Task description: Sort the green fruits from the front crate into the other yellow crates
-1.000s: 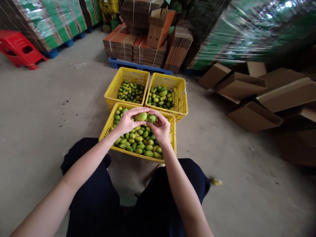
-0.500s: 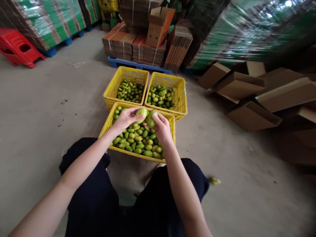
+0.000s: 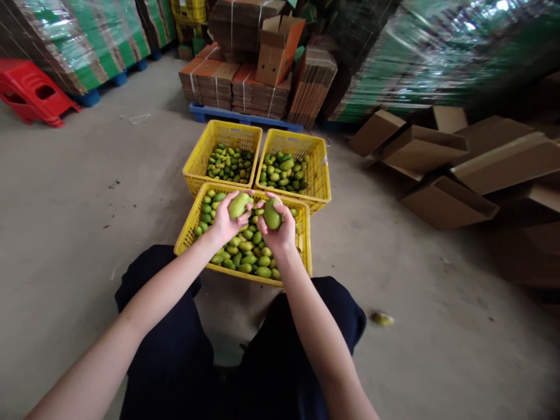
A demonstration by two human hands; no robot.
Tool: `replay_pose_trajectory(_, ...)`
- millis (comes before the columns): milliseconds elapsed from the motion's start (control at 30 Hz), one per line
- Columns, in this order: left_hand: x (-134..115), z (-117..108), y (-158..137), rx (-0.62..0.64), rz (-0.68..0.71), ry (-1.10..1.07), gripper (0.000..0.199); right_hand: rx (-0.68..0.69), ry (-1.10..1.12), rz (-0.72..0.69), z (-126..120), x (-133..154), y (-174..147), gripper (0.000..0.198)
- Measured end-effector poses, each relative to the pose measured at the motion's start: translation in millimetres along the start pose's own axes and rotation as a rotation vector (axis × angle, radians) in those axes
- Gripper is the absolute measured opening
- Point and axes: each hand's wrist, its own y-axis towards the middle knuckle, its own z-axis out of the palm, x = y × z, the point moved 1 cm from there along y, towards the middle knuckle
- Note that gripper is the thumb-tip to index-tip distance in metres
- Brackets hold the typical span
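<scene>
My left hand (image 3: 224,224) is closed round a light green mango (image 3: 239,206), which rests in the upturned palm and fingers. A darker green mango (image 3: 272,214) is in my right hand (image 3: 284,232), with the fingers wrapped round it. Both hands are side by side above the front yellow crate (image 3: 305,239), which holds many green and yellowish mangoes (image 3: 245,256). Behind it stand a left yellow crate (image 3: 195,160) and a right yellow crate (image 3: 322,175), each part filled with similar fruit. My hands and forearms hide some of the front crate's fruit.
One mango (image 3: 382,318) lies on the floor at the right. Open cardboard boxes (image 3: 446,201) are heaped farther right. Flattened cartons (image 3: 258,90) sit on a blue pallet (image 3: 245,116) at the back. A red stool (image 3: 35,93) is at far left, near wrapped pallet loads (image 3: 96,41).
Both hands have turned more palm-up, and the two mangoes are tilted differently and slightly farther apart. The left mango has moved a little to the left. Each hand keeps its fruit.
</scene>
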Motion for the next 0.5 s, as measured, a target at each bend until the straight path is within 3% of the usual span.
replay_pose_trajectory(167,13,7,13,-0.06,0.187,-0.217,0.017,-0.018,0.216,-0.168,0,-2,8,0.036)
replay_pose_trajectory(500,29,13,44,-0.018,0.344,-0.19,0.034,-0.103,0.327,-0.274,-6,-5,30,0.033)
